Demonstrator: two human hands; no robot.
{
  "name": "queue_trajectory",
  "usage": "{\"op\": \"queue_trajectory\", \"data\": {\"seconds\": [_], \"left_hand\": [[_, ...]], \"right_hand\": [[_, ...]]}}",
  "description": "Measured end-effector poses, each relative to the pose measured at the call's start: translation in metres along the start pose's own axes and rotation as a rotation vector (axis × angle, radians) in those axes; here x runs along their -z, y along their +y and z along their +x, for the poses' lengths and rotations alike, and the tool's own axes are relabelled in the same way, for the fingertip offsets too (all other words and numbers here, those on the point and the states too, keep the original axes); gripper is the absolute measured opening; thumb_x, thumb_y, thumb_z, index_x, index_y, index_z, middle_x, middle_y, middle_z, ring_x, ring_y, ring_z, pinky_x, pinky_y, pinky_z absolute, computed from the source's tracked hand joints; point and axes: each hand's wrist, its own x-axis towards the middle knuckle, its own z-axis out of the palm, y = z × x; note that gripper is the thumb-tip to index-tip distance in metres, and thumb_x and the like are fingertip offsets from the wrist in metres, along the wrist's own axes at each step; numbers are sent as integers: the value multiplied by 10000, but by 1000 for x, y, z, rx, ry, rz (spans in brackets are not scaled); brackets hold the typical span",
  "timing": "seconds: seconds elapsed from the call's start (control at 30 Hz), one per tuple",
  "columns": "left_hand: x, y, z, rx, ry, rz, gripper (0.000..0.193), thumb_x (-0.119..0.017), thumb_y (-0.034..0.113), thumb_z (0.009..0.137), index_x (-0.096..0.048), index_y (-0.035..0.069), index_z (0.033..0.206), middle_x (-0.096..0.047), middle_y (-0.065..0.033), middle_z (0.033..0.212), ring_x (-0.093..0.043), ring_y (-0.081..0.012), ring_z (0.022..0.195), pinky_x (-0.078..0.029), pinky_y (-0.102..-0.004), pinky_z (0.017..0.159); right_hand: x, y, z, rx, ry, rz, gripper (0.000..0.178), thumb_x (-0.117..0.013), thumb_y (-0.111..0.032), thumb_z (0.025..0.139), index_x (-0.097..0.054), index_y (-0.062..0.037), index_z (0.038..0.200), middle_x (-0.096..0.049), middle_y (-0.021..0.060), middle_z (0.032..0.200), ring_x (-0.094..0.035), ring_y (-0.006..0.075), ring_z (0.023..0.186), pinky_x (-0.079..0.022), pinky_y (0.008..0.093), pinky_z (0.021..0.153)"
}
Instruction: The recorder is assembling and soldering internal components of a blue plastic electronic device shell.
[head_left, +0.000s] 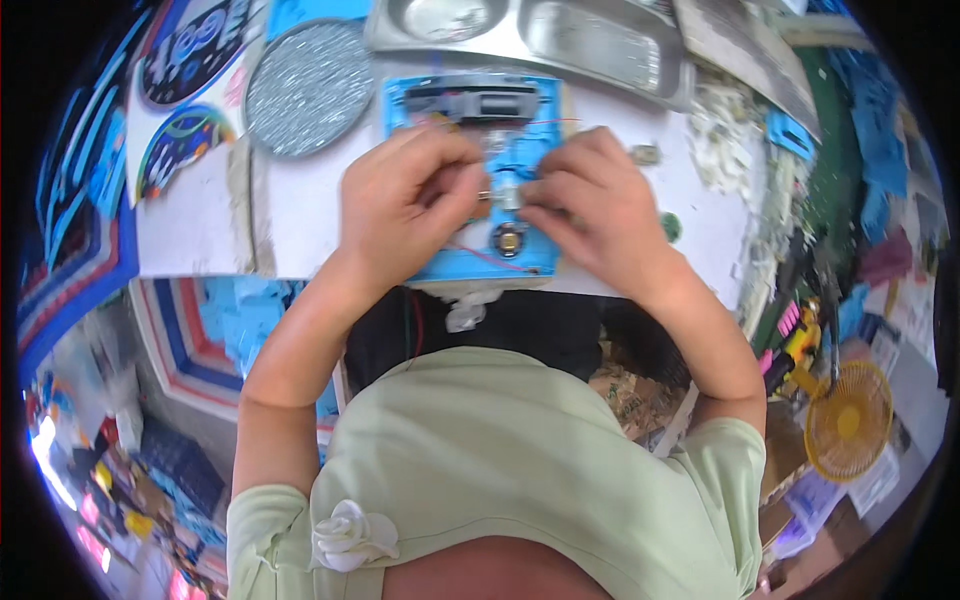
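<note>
A blue plastic housing (470, 265) lies on the white table in front of me. A dark cylindrical part (505, 106) is set across its far end. Near its close end sits a small round part with a gold centre (509, 239), with a thin red wire (497, 262) beside it. My left hand (405, 195) is over the left side of the housing, thumb and fingers pinched together. From the other side my right hand (603, 205) reaches in, its fingertips also pinched, close to a small pale part (508, 195). Motion blur and the fingers hide what each pinch holds.
A round grey tray (310, 88) full of small shiny pieces stands at the far left. Behind the housing is a steel compartment tray (515, 45). White loose pieces (728, 135) lie in a heap to the right; a yellow basket (848, 420) is farther right.
</note>
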Motion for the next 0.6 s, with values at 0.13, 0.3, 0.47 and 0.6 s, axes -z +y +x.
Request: {"op": "queue_trajectory", "data": {"seconds": [0.13, 0.3, 0.47, 0.6], "left_hand": [[-2, 1, 6, -98, -8, 19, 91, -702, -20, 854, -685, 2, 940, -652, -59, 783, -533, -101, 584, -414, -243, 543], [3, 5, 2, -52, -55, 34, 138, -689, -48, 857, -683, -15, 990, -650, -48, 843, -480, -73, 598, -362, -226, 538], [5, 24, 3, -46, -118, -39, 183, -642, -42, 880, -660, -29, 1062, -615, -58, 911, -509, -97, 750, -400, -232, 680], [-1, 38, 15, -207, -159, -10, 168, -669, -70, 858, -674, -19, 1018, -632, -59, 847, -500, -91, 638, -369, -229, 559]], "right_hand": [[5, -11, -3, -120, -39, -26, 271, -831, -134, 733, -707, -95, 970, -652, 69, 987, -580, 292, 942, -497, 389, 824], [56, 12, -49, -348, 322, -141, 262, -780, -103, 765, -745, -96, 1024, -690, 83, 1047, -604, 320, 969, -485, 421, 893], [145, 90, -128, -790, 392, -843, 221, -732, -221, 799, -767, -80, 966, -704, 135, 1015, -594, 355, 1041, -485, 472, 906], [152, 136, -117, -935, 286, -1023, 295, -750, -308, 782, -767, -71, 956, -708, 111, 989, -604, 355, 1000, -492, 464, 877]]}}
